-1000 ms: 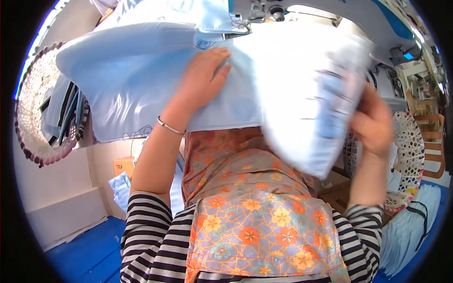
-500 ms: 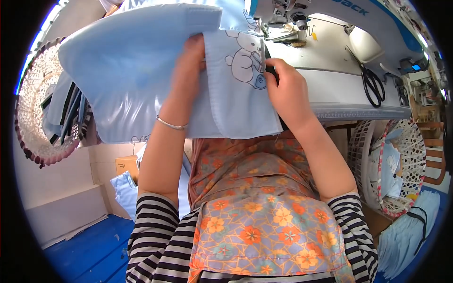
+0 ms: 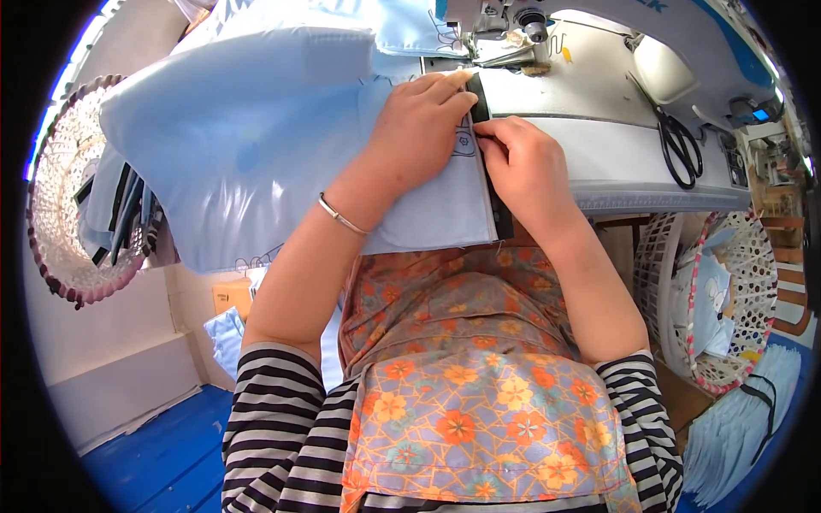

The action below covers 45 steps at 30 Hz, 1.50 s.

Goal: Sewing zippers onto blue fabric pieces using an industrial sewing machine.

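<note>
A large piece of shiny light-blue fabric (image 3: 248,154) with a line-drawn animal print lies across the sewing table. A black strip (image 3: 502,214) runs along and under its right edge. Palm down, my left hand (image 3: 419,124) lies on the fabric with its fingers stretched toward that edge, covering most of the print. Thumb and forefinger of my right hand (image 3: 528,167) are pinched at the black strip beside the fabric's edge; the fingertips are partly hidden. Just beyond my left fingertips is the needle area of the sewing machine (image 3: 581,21).
Black-handled scissors (image 3: 680,150) lie on the table at the right. A woven basket (image 3: 51,256) holding dark and blue strips hangs at the left. Below the right table edge stands another basket (image 3: 691,342) with blue pieces, near a tied light-blue bundle (image 3: 740,427).
My left hand has come from the fabric's middle rightward onto the print, flattening the folded-over part. The black strip shows more along the edge. My right hand has shifted only slightly.
</note>
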### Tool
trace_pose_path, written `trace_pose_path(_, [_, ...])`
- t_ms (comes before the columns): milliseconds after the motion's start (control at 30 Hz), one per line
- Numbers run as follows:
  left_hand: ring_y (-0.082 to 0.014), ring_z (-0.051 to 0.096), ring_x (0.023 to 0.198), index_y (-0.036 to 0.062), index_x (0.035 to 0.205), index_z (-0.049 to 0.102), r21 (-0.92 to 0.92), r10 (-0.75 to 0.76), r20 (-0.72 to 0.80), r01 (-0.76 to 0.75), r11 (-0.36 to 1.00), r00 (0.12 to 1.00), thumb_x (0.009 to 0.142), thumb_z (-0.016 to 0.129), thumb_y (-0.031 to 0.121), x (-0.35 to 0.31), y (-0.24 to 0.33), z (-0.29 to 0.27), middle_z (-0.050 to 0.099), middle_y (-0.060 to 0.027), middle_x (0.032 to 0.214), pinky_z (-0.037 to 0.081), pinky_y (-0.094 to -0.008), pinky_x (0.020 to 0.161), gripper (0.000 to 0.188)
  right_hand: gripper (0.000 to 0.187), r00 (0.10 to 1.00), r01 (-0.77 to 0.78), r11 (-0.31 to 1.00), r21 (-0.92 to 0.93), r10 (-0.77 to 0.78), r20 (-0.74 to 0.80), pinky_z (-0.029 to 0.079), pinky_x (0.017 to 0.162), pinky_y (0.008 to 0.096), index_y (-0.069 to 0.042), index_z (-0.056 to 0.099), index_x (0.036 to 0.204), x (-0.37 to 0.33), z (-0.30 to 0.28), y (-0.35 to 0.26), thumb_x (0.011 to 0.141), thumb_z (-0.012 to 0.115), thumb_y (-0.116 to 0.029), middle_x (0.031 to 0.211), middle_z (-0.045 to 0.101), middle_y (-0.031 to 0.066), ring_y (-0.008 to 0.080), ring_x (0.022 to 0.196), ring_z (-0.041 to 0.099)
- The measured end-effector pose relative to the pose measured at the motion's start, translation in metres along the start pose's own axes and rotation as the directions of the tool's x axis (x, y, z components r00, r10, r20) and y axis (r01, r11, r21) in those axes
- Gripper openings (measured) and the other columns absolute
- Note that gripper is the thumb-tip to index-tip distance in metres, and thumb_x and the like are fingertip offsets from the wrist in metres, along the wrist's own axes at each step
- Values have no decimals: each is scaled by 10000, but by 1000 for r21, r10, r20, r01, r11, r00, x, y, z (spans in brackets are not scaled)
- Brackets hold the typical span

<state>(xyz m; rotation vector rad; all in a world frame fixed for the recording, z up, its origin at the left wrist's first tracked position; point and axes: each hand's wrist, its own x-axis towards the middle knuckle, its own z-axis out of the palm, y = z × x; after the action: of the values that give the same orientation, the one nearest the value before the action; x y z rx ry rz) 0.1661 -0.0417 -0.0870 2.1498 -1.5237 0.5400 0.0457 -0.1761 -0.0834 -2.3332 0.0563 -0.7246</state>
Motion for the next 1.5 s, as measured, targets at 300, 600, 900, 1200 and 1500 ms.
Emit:
trace_pose_path(300, [-284,601,1117,27,1100,664,-20,30,-17,-31,999,999,818,564,73,7,-2,4,672,-114,1164,474,-421,953,303,111,1000,-4,998,59,4,-10,515,641,347,12,706,924,-5,-6,0,834,644,28,805,658,131,282,698,641])
trace_pose_path(600, [-287,612,1067,25,1030,670,-32,51,-24,-52,998,998,770,603,106,11,1,-2,665,-105,1122,490,-413,935,281,211,993,90,990,-112,-80,92,526,736,402,-32,675,1090,32,-17,29,899,611,-96,928,667,151,324,801,645])
trace_pose_path(900, [-279,621,1010,33,941,662,-73,75,6,-75,995,997,761,602,115,20,-9,2,662,-94,1035,510,-409,895,207,197,957,167,903,-396,-52,286,554,695,418,-101,662,1088,63,-3,51,923,566,-147,918,676,139,336,812,658])
trace_pose_path(1200, [-288,634,953,34,888,662,-100,68,-14,-69,993,998,754,599,114,26,-15,7,666,-95,963,523,-408,856,168,212,946,157,898,-410,-19,323,545,696,431,-88,675,1095,65,-8,45,917,576,-146,898,679,162,344,805,659])
trace_pose_path(1500, [-296,625,962,24,872,654,-86,34,-32,-37,996,999,757,601,104,30,-19,11,645,-105,938,529,-415,822,150,168,967,-256,952,168,250,56,487,709,250,-9,695,1039,85,-45,67,920,637,-112,857,676,21,83,763,597])
